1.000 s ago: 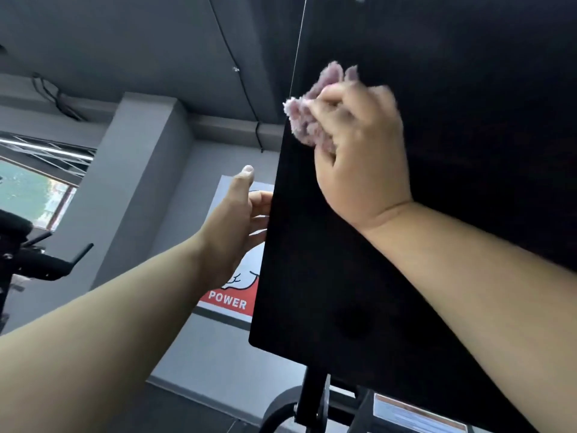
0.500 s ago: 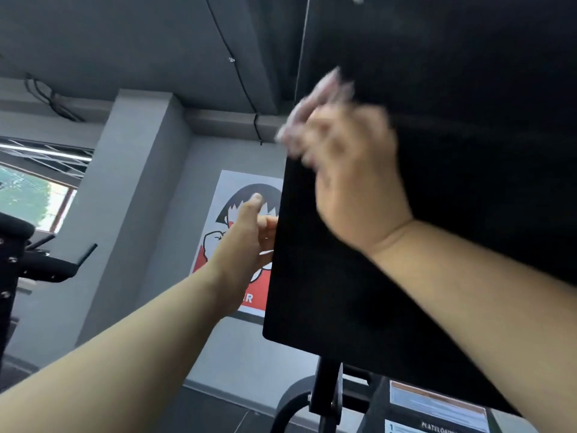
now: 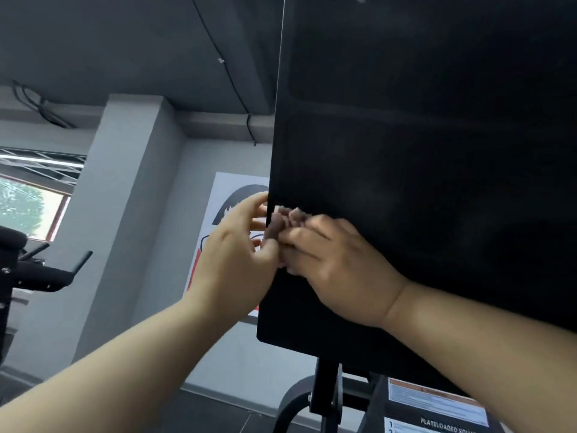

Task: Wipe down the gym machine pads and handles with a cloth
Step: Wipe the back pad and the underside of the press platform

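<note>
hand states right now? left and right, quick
left hand: grips the left edge of the pad, thumb by the cloth.
right hand: holds the cloth, pressed against the pad.

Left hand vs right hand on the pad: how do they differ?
Left hand sits at the left edge of the pad, fingers curled round it; right hand lies on the front face. Right hand bunches the pink cloth against the pad; left hand seems to hold only the edge. Shared: both bare, meeting at the cloth.

Open air left of the black pad [image 3: 406, 182]; support post [image 3: 326, 392] beneath.
</note>
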`<state>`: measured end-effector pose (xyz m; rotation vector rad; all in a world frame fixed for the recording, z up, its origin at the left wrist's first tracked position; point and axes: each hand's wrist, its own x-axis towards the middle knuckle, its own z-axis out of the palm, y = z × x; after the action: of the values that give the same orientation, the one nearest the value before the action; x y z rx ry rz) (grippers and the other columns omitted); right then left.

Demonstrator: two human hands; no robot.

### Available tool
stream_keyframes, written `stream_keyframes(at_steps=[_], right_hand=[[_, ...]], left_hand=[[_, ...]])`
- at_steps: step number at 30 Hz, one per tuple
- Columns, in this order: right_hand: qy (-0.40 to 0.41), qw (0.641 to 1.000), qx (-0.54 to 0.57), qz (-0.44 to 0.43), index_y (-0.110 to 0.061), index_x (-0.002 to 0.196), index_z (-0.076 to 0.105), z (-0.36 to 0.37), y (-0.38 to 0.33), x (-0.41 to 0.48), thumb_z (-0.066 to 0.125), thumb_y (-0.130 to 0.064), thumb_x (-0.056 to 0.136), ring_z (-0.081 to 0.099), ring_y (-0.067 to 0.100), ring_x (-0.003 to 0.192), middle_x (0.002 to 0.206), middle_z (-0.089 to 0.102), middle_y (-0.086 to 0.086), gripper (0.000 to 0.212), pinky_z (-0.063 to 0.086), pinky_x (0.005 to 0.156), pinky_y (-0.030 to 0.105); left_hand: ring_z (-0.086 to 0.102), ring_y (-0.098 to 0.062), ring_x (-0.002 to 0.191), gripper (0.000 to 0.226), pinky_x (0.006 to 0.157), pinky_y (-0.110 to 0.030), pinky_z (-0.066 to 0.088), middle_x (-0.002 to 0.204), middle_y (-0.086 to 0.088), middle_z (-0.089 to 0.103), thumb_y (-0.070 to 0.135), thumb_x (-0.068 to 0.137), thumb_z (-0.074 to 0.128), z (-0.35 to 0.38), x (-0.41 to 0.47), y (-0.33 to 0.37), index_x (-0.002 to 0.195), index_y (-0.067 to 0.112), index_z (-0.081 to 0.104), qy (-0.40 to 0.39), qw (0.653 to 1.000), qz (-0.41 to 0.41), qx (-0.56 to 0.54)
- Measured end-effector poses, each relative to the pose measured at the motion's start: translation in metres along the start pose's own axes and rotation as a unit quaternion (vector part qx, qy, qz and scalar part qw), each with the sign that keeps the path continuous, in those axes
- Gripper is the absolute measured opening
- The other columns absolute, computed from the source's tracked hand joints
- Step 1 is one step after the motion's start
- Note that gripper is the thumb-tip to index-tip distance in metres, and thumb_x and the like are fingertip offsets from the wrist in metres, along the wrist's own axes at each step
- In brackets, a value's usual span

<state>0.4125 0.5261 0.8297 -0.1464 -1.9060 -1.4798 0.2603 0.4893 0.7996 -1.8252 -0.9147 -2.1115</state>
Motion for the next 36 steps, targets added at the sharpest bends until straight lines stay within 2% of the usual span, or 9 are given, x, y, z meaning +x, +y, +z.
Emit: stream_keyframes(at_steps=[3,6,12,17,20,23,29,32,36], right_hand=[[0.113,0.991,-0.051,0.054,-0.002,0.109,0.073,-0.047,0.043,0.030,0.033,-0.016,0.105,0.053,0.034,0.095,0.109,0.069,0.013,0.042,0.045,0.078,0.046],[0.212,0.964,-0.090,0.136,0.003,0.106,0.070,-0.072,0.068,0.037,0.041,0.000,0.095,0.054,0.041,0.093,0.109,0.065,0.021,0.031,0.041,0.083,0.041],[-0.018,1.000,-0.008,0.012,-0.006,0.104,0.073,-0.032,0.024,-0.033,0.047,-0.013,0.096,0.052,0.027,0.097,0.108,0.069,0.009,0.029,0.054,0.077,0.047],[0.228,0.959,-0.096,0.140,0.001,0.095,0.072,-0.099,0.086,-0.004,0.046,-0.002,0.099,0.059,0.035,0.091,0.099,0.067,0.020,0.027,0.043,0.090,0.033],[0.120,0.982,-0.036,0.143,-0.005,0.099,0.074,-0.053,0.042,-0.038,0.048,-0.003,0.096,0.060,0.033,0.093,0.104,0.068,0.010,0.027,0.049,0.080,0.046],[-0.012,0.998,-0.007,0.057,-0.012,0.103,0.075,-0.039,0.026,-0.059,0.047,-0.015,0.096,0.053,0.024,0.098,0.108,0.069,0.002,0.030,0.049,0.078,0.042],[0.271,0.936,-0.096,0.204,0.002,0.101,0.072,-0.114,0.100,-0.020,0.049,0.005,0.091,0.059,0.041,0.092,0.106,0.067,0.018,0.026,0.037,0.093,0.025],[0.161,0.973,-0.039,0.161,-0.003,0.102,0.074,-0.071,0.063,-0.047,0.052,-0.003,0.095,0.061,0.035,0.088,0.105,0.069,0.010,0.024,0.049,0.082,0.044],[0.026,0.998,-0.020,0.046,-0.007,0.105,0.075,-0.079,0.069,-0.064,0.053,-0.010,0.095,0.052,0.026,0.092,0.106,0.070,0.006,0.024,0.049,0.077,0.044]], left_hand=[[0.053,-0.009,0.115,0.056,0.098,-0.021,0.044,0.122,0.021,0.046,0.009,0.083,0.050,-0.004,-0.002,-0.002,0.136,0.027,0.053,0.065,0.985,0.123,0.105],[0.051,-0.019,0.119,0.058,0.104,-0.026,0.041,0.133,0.002,0.050,0.010,0.082,0.046,0.000,0.007,0.003,0.140,0.012,0.051,0.049,0.969,0.178,0.162],[0.046,-0.023,0.125,0.058,0.111,-0.023,0.030,0.142,-0.008,0.051,0.017,0.081,0.043,0.010,0.017,0.025,0.138,0.007,0.054,0.011,0.927,0.275,0.255],[0.037,-0.019,0.134,0.066,0.111,-0.027,0.026,0.153,-0.001,0.040,0.015,0.078,0.051,0.016,0.021,0.029,0.144,0.012,0.047,-0.004,0.906,0.278,0.321],[0.036,-0.021,0.133,0.067,0.109,-0.033,0.030,0.152,-0.003,0.039,0.015,0.075,0.055,0.022,0.022,0.031,0.142,0.011,0.049,0.006,0.906,0.270,0.325],[0.036,-0.025,0.133,0.065,0.110,-0.034,0.032,0.152,-0.009,0.039,0.018,0.074,0.050,0.026,0.018,0.031,0.138,0.008,0.053,0.010,0.895,0.283,0.343],[0.031,-0.020,0.143,0.066,0.121,-0.029,0.015,0.156,-0.003,0.035,0.018,0.078,0.047,0.039,0.021,0.039,0.143,0.010,0.048,0.023,0.885,0.319,0.340],[0.027,-0.019,0.146,0.070,0.123,-0.029,0.011,0.158,-0.001,0.032,0.015,0.078,0.047,0.052,0.027,0.051,0.147,0.009,0.042,0.020,0.889,0.321,0.325],[0.025,-0.021,0.147,0.073,0.123,-0.030,0.008,0.160,-0.004,0.029,0.017,0.077,0.044,0.056,0.027,0.054,0.149,0.007,0.037,0.010,0.881,0.315,0.354]])
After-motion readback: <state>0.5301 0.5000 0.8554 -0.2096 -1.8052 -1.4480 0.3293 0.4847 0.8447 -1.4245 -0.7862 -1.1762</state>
